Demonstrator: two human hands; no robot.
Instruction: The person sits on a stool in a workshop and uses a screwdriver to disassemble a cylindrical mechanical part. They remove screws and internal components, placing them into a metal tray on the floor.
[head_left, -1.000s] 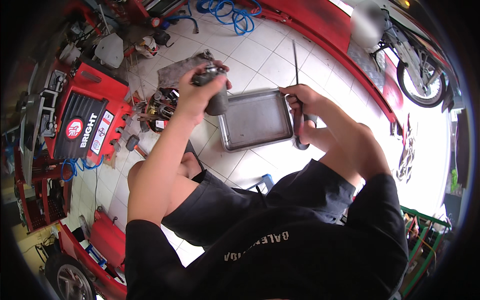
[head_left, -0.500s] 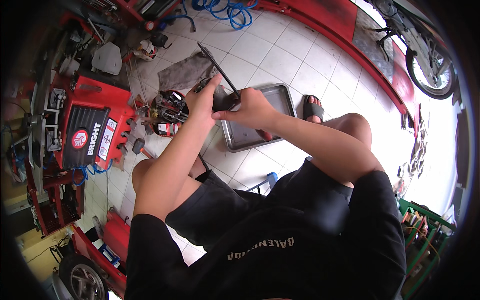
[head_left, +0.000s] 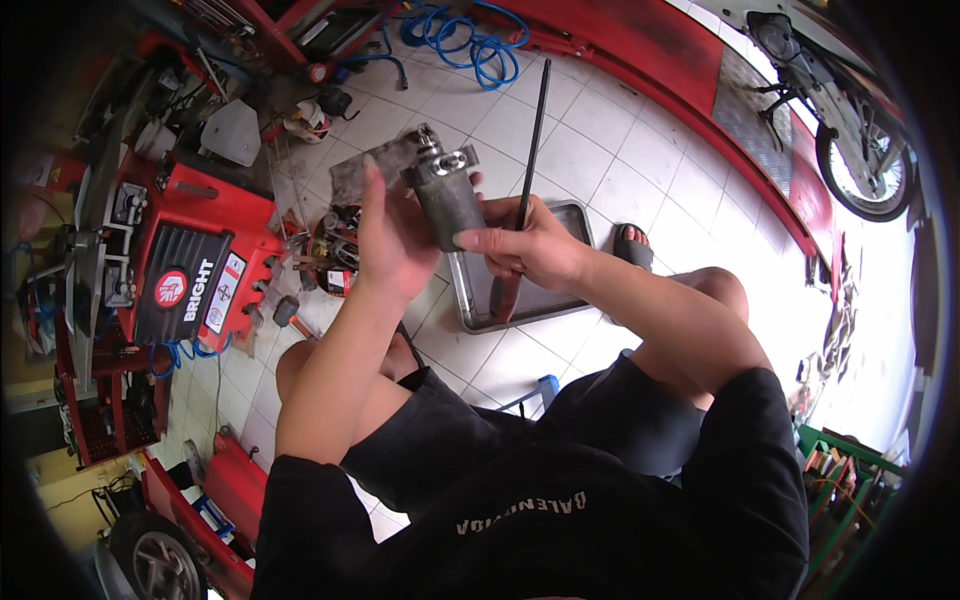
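Note:
A dark metal cylinder point(head_left: 450, 205) with shiny fittings on top sits in my left hand point(head_left: 400, 232), whose fingers reach behind it while the thumb is raised off it. My right hand point(head_left: 530, 243) grips a long screwdriver point(head_left: 506, 290) with a red and black handle and a dark shaft pointing up and away from me, and its thumb presses on the lower end of the cylinder. Beneath both hands, a shallow metal tray point(head_left: 560, 320) lies on the tiled floor. A dirty grey rag point(head_left: 355, 170) lies beyond the left hand.
A red machine point(head_left: 195, 235), a container of tools and parts point(head_left: 335, 255) and a hammer point(head_left: 290, 312) are at the left. Blue hose point(head_left: 470, 45) lies beyond. A motorcycle point(head_left: 850, 150) stands by a red platform point(head_left: 690, 90) at right. My sandalled foot point(head_left: 632, 243) is beside the tray.
My right hand has come from the tray's right side to the cylinder, bringing the screwdriver. Since half a second ago the cylinder shows more upright, the shaft has swung rightward, and my left thumb has lifted.

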